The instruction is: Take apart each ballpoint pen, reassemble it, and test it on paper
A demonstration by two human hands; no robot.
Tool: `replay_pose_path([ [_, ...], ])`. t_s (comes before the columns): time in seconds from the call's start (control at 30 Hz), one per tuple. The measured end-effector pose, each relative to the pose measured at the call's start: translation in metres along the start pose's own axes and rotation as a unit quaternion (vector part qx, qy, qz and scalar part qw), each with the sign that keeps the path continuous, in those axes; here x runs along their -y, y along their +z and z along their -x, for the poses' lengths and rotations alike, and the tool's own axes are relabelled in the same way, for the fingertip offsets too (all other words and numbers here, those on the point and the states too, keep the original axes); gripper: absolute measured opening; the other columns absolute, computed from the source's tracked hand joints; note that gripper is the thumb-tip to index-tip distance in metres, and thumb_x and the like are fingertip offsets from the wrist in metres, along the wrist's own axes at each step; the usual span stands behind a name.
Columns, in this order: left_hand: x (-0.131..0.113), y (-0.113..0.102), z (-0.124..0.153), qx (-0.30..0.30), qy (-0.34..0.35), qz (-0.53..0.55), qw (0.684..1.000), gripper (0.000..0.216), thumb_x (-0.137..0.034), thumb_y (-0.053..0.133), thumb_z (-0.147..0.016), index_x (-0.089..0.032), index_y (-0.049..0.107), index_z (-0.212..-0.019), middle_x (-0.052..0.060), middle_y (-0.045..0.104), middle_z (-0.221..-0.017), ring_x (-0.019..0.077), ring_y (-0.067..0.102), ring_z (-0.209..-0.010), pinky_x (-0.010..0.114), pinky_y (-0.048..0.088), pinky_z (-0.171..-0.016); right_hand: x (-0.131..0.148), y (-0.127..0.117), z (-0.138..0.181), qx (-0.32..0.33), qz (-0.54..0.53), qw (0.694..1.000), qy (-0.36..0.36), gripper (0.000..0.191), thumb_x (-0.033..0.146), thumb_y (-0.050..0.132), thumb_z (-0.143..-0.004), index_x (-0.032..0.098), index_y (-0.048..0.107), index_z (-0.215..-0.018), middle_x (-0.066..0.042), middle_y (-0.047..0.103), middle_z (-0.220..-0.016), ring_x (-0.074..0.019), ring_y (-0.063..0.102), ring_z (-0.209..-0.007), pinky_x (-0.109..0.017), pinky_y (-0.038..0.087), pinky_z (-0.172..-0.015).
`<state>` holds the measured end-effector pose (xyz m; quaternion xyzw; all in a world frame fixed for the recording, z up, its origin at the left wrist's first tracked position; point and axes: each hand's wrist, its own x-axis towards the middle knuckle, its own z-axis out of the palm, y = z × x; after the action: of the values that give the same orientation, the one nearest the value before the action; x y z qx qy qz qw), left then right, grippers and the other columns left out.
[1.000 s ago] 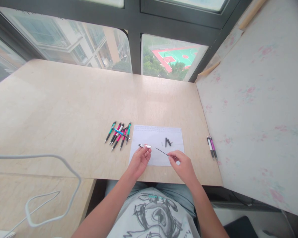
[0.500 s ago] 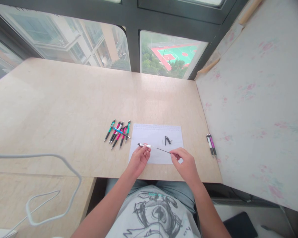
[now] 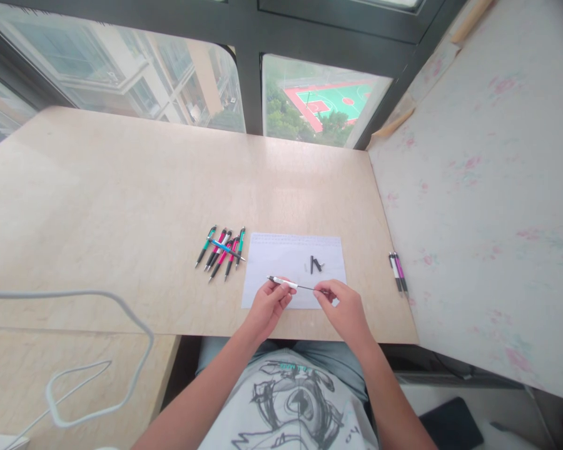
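My left hand [image 3: 271, 305] pinches a white pen barrel [image 3: 285, 283] whose dark clip end points left. From the right, my right hand [image 3: 338, 301] grips a thin dark ink refill [image 3: 306, 287] between thumb and fingertips. The refill's left end meets the open right end of the barrel; how far it reaches inside is hidden. Below both hands lies a sheet of paper [image 3: 272, 256] with handwriting along its top. Small black pen parts [image 3: 312, 265] rest on it, and a tiny pale piece beside them is too small to make out.
Left of the paper is a loose pile of pens [image 3: 221, 253] in green, pink, white and blue. Two more pens [image 3: 398, 273] lie by the floral wall [image 3: 478, 219]. A white cable [image 3: 136, 322] loops at the lower left. The windows are behind the table [image 3: 136, 187].
The gap between barrel and refill has closed. My left hand has moved slightly right with the barrel, and my right hand has moved left with the refill.
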<state>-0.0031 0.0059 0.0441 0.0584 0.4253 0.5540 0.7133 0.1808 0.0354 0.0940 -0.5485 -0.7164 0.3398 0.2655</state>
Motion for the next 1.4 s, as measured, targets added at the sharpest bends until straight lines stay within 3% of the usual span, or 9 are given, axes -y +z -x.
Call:
replay_pose_path([
  [0.27, 0.002, 0.003, 0.001, -0.009, 0.003, 0.019, 1.0, 0.026, -0.024, 0.082, -0.071, -0.014, 0.068, -0.091, 0.003, 0.068, -0.083, 0.01, 0.064, -0.076, 0.018, 0.051, -0.07, 0.0, 0.006, -0.001, 0.0, 0.043, 0.999, -0.027, 0.023, 0.031, 0.054, -0.091, 0.021, 0.065, -0.073, -0.002, 0.064, -0.069, -0.0156, 0.056, -0.063, -0.027, 0.044, -0.061],
  [0.9, -0.003, 0.003, 0.001, -0.001, 0.033, -0.014, 0.999, 0.021, -0.022, 0.079, -0.073, -0.014, 0.069, -0.09, 0.005, 0.068, -0.088, 0.0113, 0.064, -0.078, 0.018, 0.051, -0.069, 0.005, 0.007, -0.001, -0.017, 0.038, 0.999, -0.019, 0.023, 0.032, 0.055, -0.09, 0.02, 0.064, -0.072, -0.001, 0.061, -0.067, -0.0142, 0.052, -0.059, -0.027, 0.042, -0.06],
  [1.13, 0.002, 0.002, 0.001, 0.001, 0.004, 0.063, 0.998, 0.023, -0.021, 0.08, -0.073, -0.013, 0.068, -0.091, 0.003, 0.067, -0.087, 0.0068, 0.062, -0.073, 0.014, 0.051, -0.068, 0.006, 0.016, 0.001, -0.042, -0.007, 0.999, 0.015, 0.022, 0.031, 0.057, -0.09, 0.019, 0.063, -0.072, 0.0, 0.062, -0.067, -0.0132, 0.053, -0.058, -0.025, 0.042, -0.058],
  [1.4, -0.001, 0.002, 0.002, -0.01, 0.022, 0.013, 1.0, 0.024, -0.023, 0.081, -0.071, -0.013, 0.069, -0.089, 0.003, 0.067, -0.084, 0.0093, 0.063, -0.075, 0.017, 0.051, -0.068, 0.006, 0.018, 0.005, -0.062, 0.036, 0.996, -0.048, 0.02, 0.027, 0.054, -0.092, 0.019, 0.062, -0.076, -0.001, 0.061, -0.07, -0.0141, 0.052, -0.063, -0.026, 0.042, -0.063],
])
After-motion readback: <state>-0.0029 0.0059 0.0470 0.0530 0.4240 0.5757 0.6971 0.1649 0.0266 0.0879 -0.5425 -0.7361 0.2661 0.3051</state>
